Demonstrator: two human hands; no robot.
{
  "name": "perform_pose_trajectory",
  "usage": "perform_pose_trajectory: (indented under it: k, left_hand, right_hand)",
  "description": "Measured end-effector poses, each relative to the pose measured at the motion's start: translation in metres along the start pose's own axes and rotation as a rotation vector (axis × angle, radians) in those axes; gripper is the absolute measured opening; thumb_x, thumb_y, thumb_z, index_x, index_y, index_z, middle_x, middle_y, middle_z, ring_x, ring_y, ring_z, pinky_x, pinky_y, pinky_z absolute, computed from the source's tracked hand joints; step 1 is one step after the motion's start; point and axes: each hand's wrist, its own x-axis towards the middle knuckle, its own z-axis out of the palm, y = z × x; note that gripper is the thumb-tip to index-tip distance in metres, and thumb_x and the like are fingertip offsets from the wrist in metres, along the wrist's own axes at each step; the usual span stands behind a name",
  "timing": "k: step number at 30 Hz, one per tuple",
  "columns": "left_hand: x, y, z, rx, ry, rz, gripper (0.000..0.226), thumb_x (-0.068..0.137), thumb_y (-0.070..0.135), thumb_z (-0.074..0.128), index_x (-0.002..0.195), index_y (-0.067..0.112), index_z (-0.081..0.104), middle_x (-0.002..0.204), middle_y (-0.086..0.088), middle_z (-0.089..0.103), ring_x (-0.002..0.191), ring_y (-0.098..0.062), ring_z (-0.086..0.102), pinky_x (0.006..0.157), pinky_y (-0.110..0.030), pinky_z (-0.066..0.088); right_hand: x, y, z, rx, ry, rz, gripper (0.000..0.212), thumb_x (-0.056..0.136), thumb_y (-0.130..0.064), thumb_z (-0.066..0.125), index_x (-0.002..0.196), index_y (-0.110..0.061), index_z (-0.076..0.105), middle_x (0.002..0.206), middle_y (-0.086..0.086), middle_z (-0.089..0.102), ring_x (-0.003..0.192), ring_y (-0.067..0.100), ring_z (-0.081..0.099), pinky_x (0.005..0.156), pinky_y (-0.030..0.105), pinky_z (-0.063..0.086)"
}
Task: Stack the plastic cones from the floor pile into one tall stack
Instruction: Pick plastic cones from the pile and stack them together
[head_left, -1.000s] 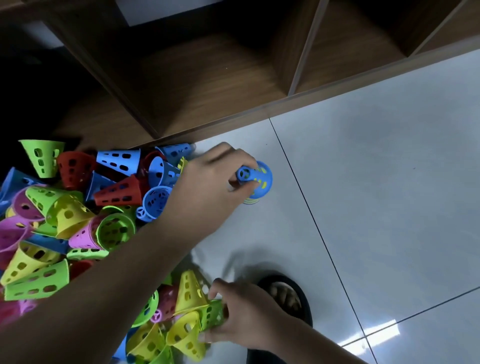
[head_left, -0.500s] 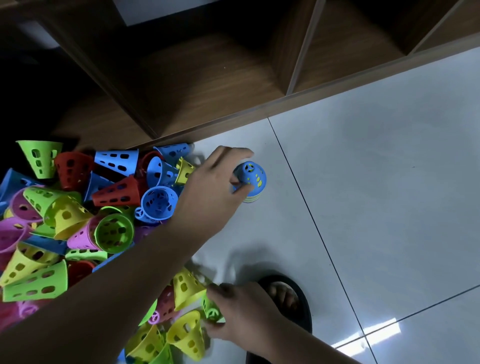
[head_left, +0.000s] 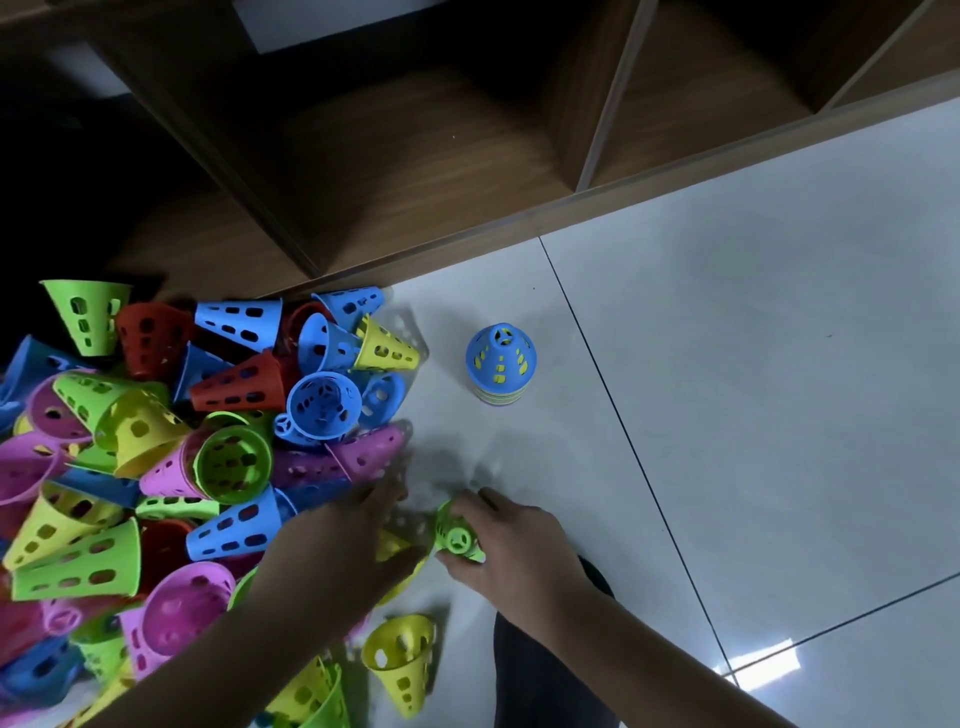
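A short stack of cones (head_left: 500, 364) stands upright on the white floor tile, with a blue cone on top and yellow showing through its holes. To its left lies the pile of loose cones (head_left: 156, 467) in blue, red, green, yellow and pink. My right hand (head_left: 519, 551) grips a green cone (head_left: 454, 535) low in the view, below the stack. My left hand (head_left: 332, 540) is blurred at the pile's right edge, fingers stretched out over a partly hidden yellow cone (head_left: 389, 543). Neither hand touches the stack.
A wooden shelf unit (head_left: 415, 171) with open compartments runs along the top, close behind the pile. One loose yellow cone (head_left: 405, 660) lies near the bottom. A dark trouser leg (head_left: 545, 675) is under my right arm. White tiles (head_left: 753, 415) stretch to the right.
My left hand let go of the blue cone on the stack and drew back down to the pile. My right hand lifted a green cone out and moved right.
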Motion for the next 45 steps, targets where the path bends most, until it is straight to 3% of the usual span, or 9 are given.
perform_pose_trajectory:
  k: [5,8,12,17,21,27,32,40,45]
  left_hand:
    - [-0.007,0.007,0.014,0.115,-0.103,-0.048,0.062,0.098,0.073,0.049,0.148,0.04,0.033,0.137,0.011,0.061,0.109,-0.013,0.073,0.09,-0.032,0.06]
    - [-0.002,0.008,0.025,0.081,-0.099,-0.085,0.052,0.097,0.069,0.053,0.138,0.041,0.039,0.121,0.01,0.066,0.102,-0.016,0.074,0.084,-0.034,0.061]
    - [0.008,0.0,0.042,-0.169,-0.048,-0.157,0.063,0.086,0.077,0.063,0.137,0.045,0.044,0.117,0.014,0.066,0.102,-0.013,0.072,0.086,-0.037,0.062]
    - [0.015,0.009,0.036,-0.657,0.063,-0.208,0.039,0.092,0.056,0.073,0.126,0.045,0.056,0.101,0.025,0.072,0.089,0.008,0.07,0.074,-0.008,0.052]
    - [0.023,0.018,0.037,-0.98,0.058,-0.371,0.023,0.097,0.056,0.068,0.117,0.046,0.061,0.103,0.014,0.077,0.088,-0.007,0.076,0.087,-0.044,0.064]
    - [0.032,0.031,0.008,-1.376,-0.06,-0.539,0.051,0.089,0.032,0.084,0.132,0.036,0.057,0.099,-0.002,0.078,0.106,-0.029,0.074,0.094,-0.046,0.063]
    - [0.021,0.045,-0.04,-1.426,-0.008,-0.359,0.072,0.068,0.041,0.09,0.133,0.038,0.059,0.111,-0.004,0.08,0.11,-0.025,0.075,0.103,-0.048,0.056]
    - [0.01,0.061,-0.102,-1.388,0.131,-0.093,0.076,0.072,0.033,0.082,0.143,0.033,0.056,0.124,0.0,0.077,0.112,-0.017,0.075,0.105,-0.043,0.051]
    - [0.026,0.059,-0.117,-1.333,0.189,-0.012,0.074,0.078,0.034,0.083,0.147,0.036,0.056,0.128,-0.001,0.074,0.121,-0.02,0.071,0.111,-0.046,0.049]
  right_hand:
    - [0.0,0.004,0.0,0.025,0.015,0.034,0.04,0.08,-0.062,0.067,0.102,-0.031,0.056,0.086,-0.007,0.061,0.061,0.022,0.064,0.049,0.03,0.05]
    - [0.0,0.003,0.002,0.04,-0.014,0.057,0.041,0.083,-0.065,0.061,0.106,-0.032,0.057,0.092,-0.007,0.061,0.067,0.02,0.067,0.055,0.033,0.054]
    - [0.001,0.009,-0.001,0.104,0.043,0.117,0.037,0.082,-0.063,0.064,0.104,-0.034,0.059,0.09,-0.01,0.059,0.069,0.015,0.066,0.058,0.033,0.056]
    - [0.0,0.009,-0.006,0.225,0.071,0.164,0.034,0.083,-0.059,0.069,0.098,-0.031,0.059,0.086,-0.011,0.056,0.068,0.015,0.061,0.06,0.035,0.055]
    - [-0.002,0.008,-0.014,0.307,0.09,0.175,0.028,0.087,-0.052,0.071,0.1,-0.029,0.06,0.09,-0.013,0.055,0.069,0.012,0.057,0.063,0.032,0.053]
    - [-0.002,0.01,-0.043,0.435,0.192,0.134,0.029,0.094,-0.049,0.073,0.108,-0.025,0.066,0.095,-0.015,0.055,0.07,0.009,0.055,0.066,0.027,0.051]
    - [-0.001,0.001,-0.087,0.453,0.371,0.093,0.032,0.089,-0.038,0.082,0.11,-0.017,0.07,0.09,-0.018,0.053,0.069,0.005,0.057,0.067,0.013,0.047]
    - [0.018,-0.016,-0.144,0.328,0.598,-0.089,0.032,0.088,-0.024,0.086,0.112,-0.006,0.073,0.086,-0.003,0.057,0.065,0.01,0.058,0.066,0.016,0.048]
    - [0.041,-0.012,-0.161,0.281,0.645,-0.118,0.03,0.092,-0.025,0.083,0.113,-0.006,0.073,0.089,-0.01,0.052,0.067,0.011,0.056,0.067,0.015,0.046]
